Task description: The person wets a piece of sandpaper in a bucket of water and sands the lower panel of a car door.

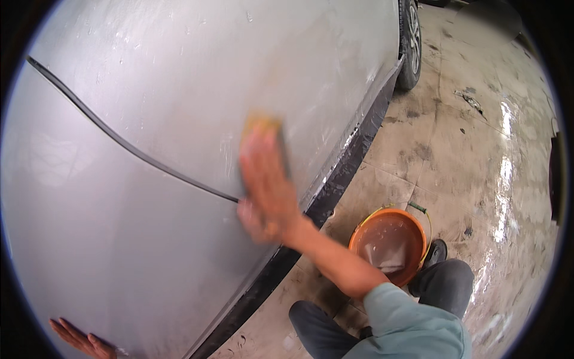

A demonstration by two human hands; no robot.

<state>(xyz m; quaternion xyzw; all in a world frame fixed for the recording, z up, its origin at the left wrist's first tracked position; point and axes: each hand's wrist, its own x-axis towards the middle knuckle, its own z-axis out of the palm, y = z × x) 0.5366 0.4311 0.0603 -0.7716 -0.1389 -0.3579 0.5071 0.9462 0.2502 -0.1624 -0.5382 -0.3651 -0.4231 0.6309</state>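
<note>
A silver-grey car body (pixel 137 84), wet-looking in places, fills the left and centre, crossed by a dark curved seam. My right hand (pixel 263 185), smeared by motion, presses a yellowish sponge-like block (pixel 260 119) with a dark side against the panel near the seam's right end. My left hand (pixel 81 337) lies flat on the panel at the lower left, fingers extended and holding nothing.
An orange bucket (pixel 359 236) of murky water with pale material inside stands between my legs (pixel 445 284) beside the car's dark sill. A car wheel (pixel 410 45) is at the top. The tiled floor (pixel 460 155) is stained, with a small scrap lying on it.
</note>
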